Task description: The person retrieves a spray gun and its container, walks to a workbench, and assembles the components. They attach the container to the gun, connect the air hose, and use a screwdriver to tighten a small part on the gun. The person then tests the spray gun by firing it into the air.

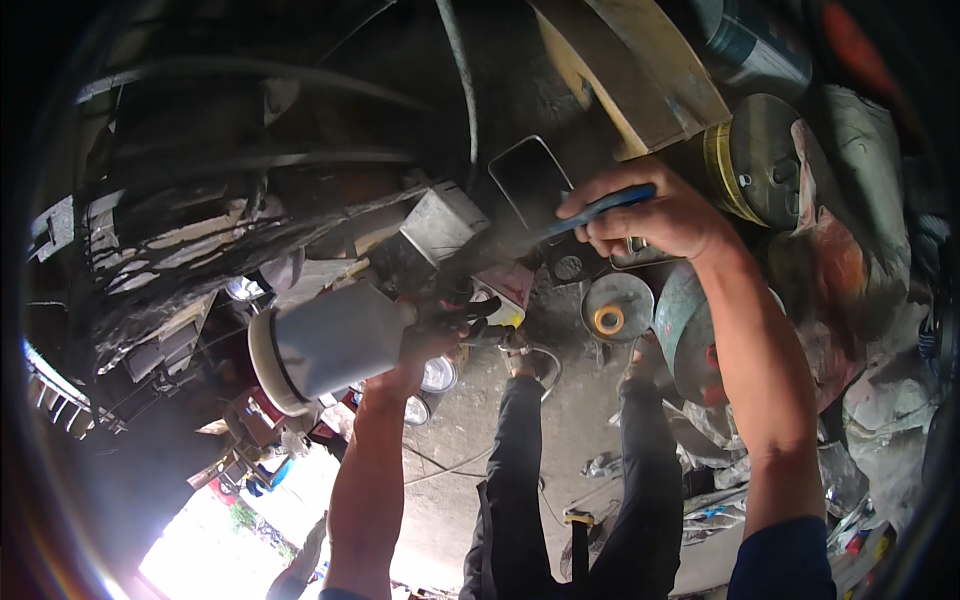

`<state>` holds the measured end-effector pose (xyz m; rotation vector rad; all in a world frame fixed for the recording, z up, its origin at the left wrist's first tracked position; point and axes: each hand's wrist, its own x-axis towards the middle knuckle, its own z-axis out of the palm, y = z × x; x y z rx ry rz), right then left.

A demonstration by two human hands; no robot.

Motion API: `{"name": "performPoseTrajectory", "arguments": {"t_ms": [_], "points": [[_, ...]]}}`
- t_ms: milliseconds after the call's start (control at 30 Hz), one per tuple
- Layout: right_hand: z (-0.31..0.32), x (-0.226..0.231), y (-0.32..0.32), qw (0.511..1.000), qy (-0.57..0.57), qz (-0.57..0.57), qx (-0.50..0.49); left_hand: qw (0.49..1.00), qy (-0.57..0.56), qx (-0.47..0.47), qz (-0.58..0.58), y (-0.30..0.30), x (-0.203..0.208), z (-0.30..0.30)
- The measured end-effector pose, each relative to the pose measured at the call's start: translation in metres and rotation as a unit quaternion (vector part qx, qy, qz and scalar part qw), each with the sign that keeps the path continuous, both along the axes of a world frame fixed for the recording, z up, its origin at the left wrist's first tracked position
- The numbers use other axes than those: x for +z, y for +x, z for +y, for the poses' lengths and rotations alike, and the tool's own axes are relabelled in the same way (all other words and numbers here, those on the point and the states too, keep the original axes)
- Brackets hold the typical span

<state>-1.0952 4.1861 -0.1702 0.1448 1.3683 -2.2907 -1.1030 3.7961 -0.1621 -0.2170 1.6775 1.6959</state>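
My left hand point(412, 362) is closed round the dark body of a spray gun point(468, 318). A large pale grey cup point(335, 340) with a cream lid lies tilted on its side at that hand, apparently part of the gun. An air hose point(548, 365) runs near the gun's end. My right hand point(645, 215) is raised and closed on a slim blue-handled tool point(612, 203). Its dark, blurred end points left, and its exact kind cannot be made out. Close to that end are a metal box-shaped piece point(443, 222) and a dark rectangular frame point(528, 178).
A round tin with an orange tape roll point(608, 319) stands between my feet and right arm. A drum with a yellow band point(752, 160) and a bent brown panel point(640, 70) are at the far right. Crumpled plastic sheets point(890, 420) lie right; dark metal racking point(200, 250) fills the left.
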Motion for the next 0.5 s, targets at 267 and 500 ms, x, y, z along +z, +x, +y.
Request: {"name": "performPoseTrajectory", "arguments": {"t_ms": [267,500], "points": [[0.000,-0.016,0.001,0.990,0.112,0.023,0.078,1.000,0.005,-0.006,0.012,-0.001,-0.010,-0.010],[-0.037,-0.051,0.048,0.812,0.521,0.203,-0.164,0.999,-0.034,0.039,0.015,0.025,0.022,0.004]]}}
